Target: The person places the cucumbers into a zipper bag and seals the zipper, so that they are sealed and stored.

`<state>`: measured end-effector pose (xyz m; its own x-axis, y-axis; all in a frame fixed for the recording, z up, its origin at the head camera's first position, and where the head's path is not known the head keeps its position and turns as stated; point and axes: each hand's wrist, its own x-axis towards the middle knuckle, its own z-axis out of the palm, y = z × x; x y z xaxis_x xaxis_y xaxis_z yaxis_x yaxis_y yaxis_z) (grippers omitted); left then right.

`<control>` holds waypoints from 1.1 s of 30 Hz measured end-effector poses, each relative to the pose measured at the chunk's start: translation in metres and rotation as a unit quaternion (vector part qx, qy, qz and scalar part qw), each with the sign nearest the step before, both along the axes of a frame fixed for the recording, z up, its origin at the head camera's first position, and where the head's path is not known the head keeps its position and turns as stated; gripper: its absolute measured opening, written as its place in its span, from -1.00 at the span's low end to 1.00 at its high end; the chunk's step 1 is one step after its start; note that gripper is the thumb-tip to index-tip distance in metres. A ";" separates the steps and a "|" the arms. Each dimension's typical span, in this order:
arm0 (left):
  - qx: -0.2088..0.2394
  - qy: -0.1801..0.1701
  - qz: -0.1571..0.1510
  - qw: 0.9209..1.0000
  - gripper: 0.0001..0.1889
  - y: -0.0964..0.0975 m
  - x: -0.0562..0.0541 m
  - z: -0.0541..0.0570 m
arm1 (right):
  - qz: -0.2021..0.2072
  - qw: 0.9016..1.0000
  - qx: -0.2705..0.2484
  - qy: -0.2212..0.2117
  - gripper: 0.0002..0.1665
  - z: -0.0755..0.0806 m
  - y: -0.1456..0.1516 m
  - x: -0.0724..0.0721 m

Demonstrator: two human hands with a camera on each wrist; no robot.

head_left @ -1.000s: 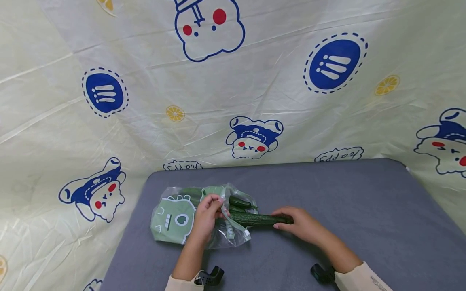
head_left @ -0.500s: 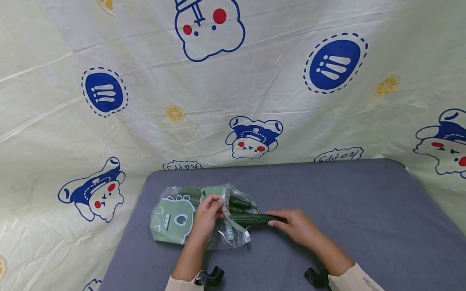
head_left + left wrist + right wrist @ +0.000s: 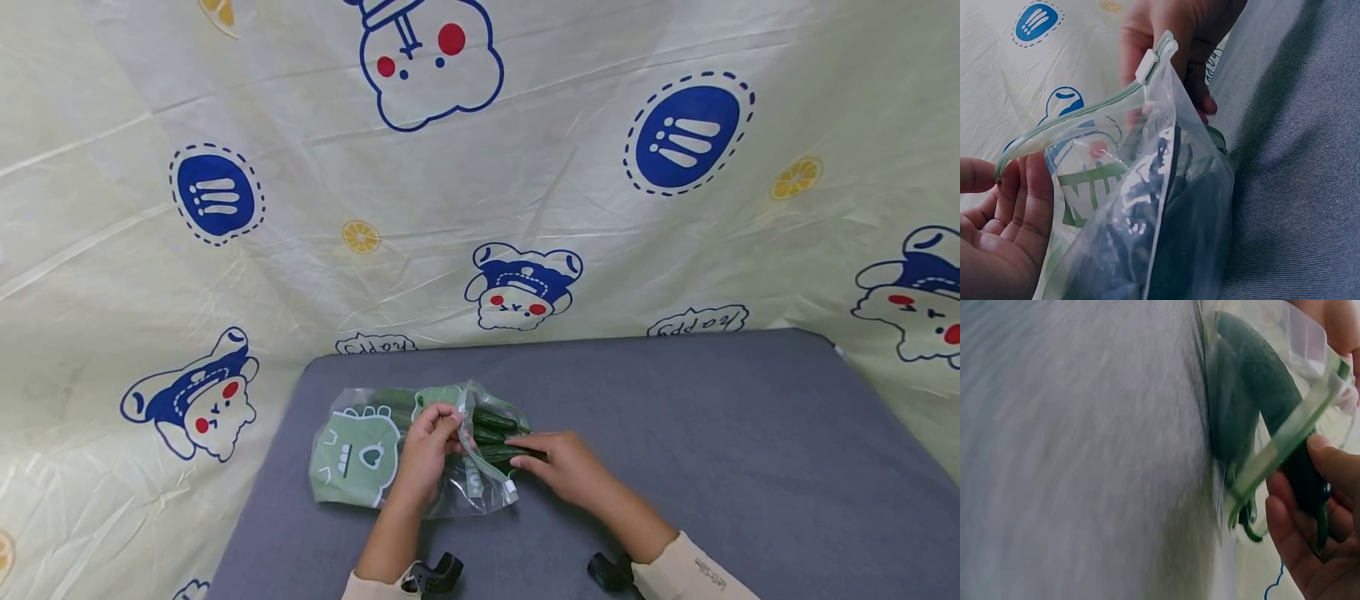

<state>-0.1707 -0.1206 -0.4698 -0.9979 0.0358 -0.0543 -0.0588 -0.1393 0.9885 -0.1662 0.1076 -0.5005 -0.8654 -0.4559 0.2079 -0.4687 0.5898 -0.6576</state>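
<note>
A clear zip bag [image 3: 352,458] with a green cartoon print lies on its side, its mouth facing right. My left hand [image 3: 429,446] pinches the bag's upper lip between thumb and fingers; the left wrist view shows the white zip slider [image 3: 1146,66] at the rim's other end. In my right hand [image 3: 562,467] is the stem end of a cucumber [image 3: 1302,469], most of its length inside the bag. Beside it in the bag lie more cucumbers [image 3: 491,418], their stems near the opening.
The bag rests on a grey cloth-covered table [image 3: 712,417]. Behind stands a pale curtain [image 3: 562,183] printed with cartoon bears and orange slices. A black wrist camera [image 3: 611,573] hangs beneath the right forearm.
My right hand has moved left to the bag's mouth, sliding the cucumber deeper inside. My left hand keeps its pinch on the lip and has barely moved.
</note>
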 end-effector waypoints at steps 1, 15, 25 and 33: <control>-0.001 0.000 0.000 1.000 -0.85 0.000 0.000 0.000 | 0.000 1.000 -0.004 -0.003 -0.60 0.000 -0.003 0.000; 0.005 -0.005 0.003 1.000 -0.90 0.003 0.001 -0.002 | 0.035 0.985 -0.110 -0.130 -0.63 -0.010 -0.014 -0.004; 0.006 -0.005 -0.005 1.000 -0.89 0.004 0.001 -0.003 | 0.085 0.958 -0.172 -0.212 -0.60 -0.017 0.006 -0.003; 0.005 -0.005 -0.012 1.000 -0.87 0.004 0.002 -0.002 | 0.060 0.952 -0.195 -0.227 -0.69 -0.014 0.002 -0.005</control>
<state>-0.1691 -0.1168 -0.4716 -0.9962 0.0596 -0.0640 -0.0722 -0.1477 0.9864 -0.1711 0.1098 -0.5141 -0.8533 -0.5214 -0.0017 -0.1321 0.2194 -0.9667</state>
